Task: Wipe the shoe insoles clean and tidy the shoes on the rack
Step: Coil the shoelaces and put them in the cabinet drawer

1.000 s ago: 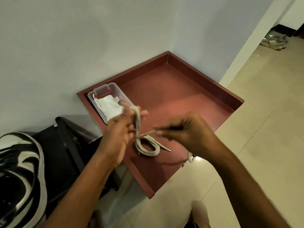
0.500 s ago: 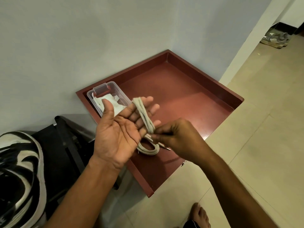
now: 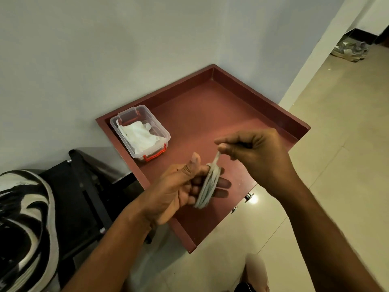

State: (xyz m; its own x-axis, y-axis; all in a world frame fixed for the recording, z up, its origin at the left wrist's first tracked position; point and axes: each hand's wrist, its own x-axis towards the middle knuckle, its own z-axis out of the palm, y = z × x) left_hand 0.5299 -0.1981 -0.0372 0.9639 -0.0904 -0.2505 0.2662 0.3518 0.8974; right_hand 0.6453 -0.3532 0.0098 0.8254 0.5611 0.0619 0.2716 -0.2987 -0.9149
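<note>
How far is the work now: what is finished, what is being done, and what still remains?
Done: nothing shows as finished; no insole is in view. In hand: the left hand has a shoelace wound round its fingers, and the right hand pinches the lace's end. Left: the wipes lie in the clear box on the red tray, and one shoe sits at the left.

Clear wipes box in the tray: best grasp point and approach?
Grip the clear plastic box across its two long side walls, coming from above. It sits flat and lidless in the red tray, close to the tray wall and the room wall, so side access is tight; wipes fill the middle.
</note>
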